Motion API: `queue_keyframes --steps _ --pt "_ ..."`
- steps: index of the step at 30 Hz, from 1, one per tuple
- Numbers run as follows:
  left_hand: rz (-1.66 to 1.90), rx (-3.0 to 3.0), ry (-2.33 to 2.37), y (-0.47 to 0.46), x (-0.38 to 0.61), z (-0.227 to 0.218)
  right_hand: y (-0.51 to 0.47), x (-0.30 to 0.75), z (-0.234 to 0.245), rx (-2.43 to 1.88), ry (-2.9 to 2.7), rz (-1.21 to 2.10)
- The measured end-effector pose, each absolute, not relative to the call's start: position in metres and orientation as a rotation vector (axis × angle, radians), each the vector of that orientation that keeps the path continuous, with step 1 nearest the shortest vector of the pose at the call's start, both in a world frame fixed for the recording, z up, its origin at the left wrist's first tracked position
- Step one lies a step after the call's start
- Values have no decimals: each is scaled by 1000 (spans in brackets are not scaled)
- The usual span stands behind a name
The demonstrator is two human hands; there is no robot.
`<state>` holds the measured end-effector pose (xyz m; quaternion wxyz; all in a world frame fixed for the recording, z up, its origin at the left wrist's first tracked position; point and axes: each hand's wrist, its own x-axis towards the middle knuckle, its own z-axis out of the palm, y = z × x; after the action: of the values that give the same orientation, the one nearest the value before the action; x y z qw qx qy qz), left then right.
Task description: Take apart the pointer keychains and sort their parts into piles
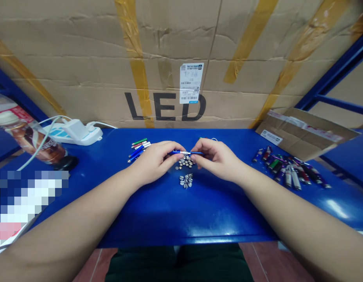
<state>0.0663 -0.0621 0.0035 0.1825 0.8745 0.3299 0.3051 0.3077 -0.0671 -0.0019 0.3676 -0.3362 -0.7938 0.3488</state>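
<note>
Between both hands, just above the table, is a slim blue metal tube (183, 152) with a silver middle section, held level. Thumb and fingers of my left hand (155, 161) pinch its left end. My right hand (218, 158) pinches the right end the same way. Below them lies a pile of small round button cells (185, 161), partly hidden by the fingers. Nearer to me is a small heap of silver metal pieces (185, 181), too small to make out. Several coloured tubes (137, 150), blue, green and silver, lie beyond my left hand.
On the right of the blue table (181, 219) lie many small penlight-like tubes (290, 170) before an open cardboard box (307, 131). At left are a power strip (72, 132) and a drink bottle (37, 141). A large LED carton (166, 51) stands behind.
</note>
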Motion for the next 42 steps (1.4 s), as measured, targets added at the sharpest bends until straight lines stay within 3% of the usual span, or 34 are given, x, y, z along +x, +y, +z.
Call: queue_keyframes --steps 3,8,11,17,24,28,33,35,42 --pt "844 2385 974 -63 67 5 -65 311 -1 -772 -2190 447" --pt "764 2276 993 -64 69 8 -61 315 -1 -547 -2291 92" --pt "795 2253 994 -65 68 8 -64 311 -1 -590 -2197 270" --pt "894 2341 921 -63 67 3 -66 300 -3 -806 -1819 1202" --pt "925 2399 921 -60 66 0 -61 301 -6 -812 -1716 1433" --pt "911 2410 963 -60 66 1 -63 303 -6 -839 -1802 1302" --pt "795 2337 1042 -60 67 5 -63 307 -3 -731 -2168 405" --pt "778 2281 1062 -61 67 6 -63 308 -1 -651 -2215 256" --pt "718 2116 992 -64 69 1 -65 305 -2 -852 -2052 723"
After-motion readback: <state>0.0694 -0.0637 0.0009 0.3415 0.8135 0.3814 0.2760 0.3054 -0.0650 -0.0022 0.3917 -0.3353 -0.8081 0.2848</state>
